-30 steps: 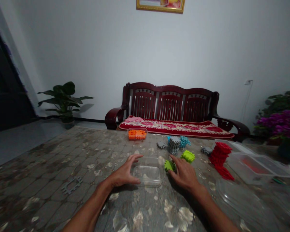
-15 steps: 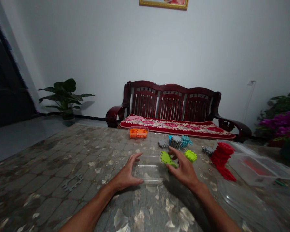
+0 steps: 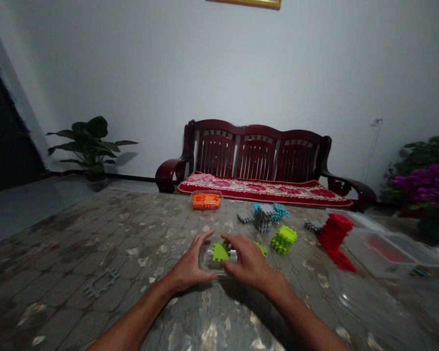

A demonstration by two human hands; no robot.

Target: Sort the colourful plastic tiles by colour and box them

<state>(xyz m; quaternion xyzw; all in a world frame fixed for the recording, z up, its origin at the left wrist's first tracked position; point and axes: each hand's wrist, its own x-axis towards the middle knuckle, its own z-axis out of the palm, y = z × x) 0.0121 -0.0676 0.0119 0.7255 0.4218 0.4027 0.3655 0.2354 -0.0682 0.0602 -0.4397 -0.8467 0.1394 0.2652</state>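
Observation:
A small clear plastic box [image 3: 207, 258] sits on the table in front of me. My left hand [image 3: 190, 265] cups its left side, fingers curved around the wall. My right hand [image 3: 247, 263] hovers over the box with its fingers pinched on a green toothed puzzle piece [image 3: 219, 251], which lies over the box's opening. Another green piece [image 3: 261, 248] lies just right of that hand, and a stack of green pieces [image 3: 283, 239] stands further right.
An orange-filled box [image 3: 206, 200] sits farther back. Grey and blue piece stacks [image 3: 265, 216], a leaning red stack [image 3: 332, 236], clear tubs [image 3: 384, 248] at right, a grey piece [image 3: 98, 284] at left. A wooden bench [image 3: 259, 165] stands beyond the patterned table [image 3: 95, 234].
My right hand picked a green piece from beside the box, lifted it and carried it left over the box. My left hand stayed on the box's side.

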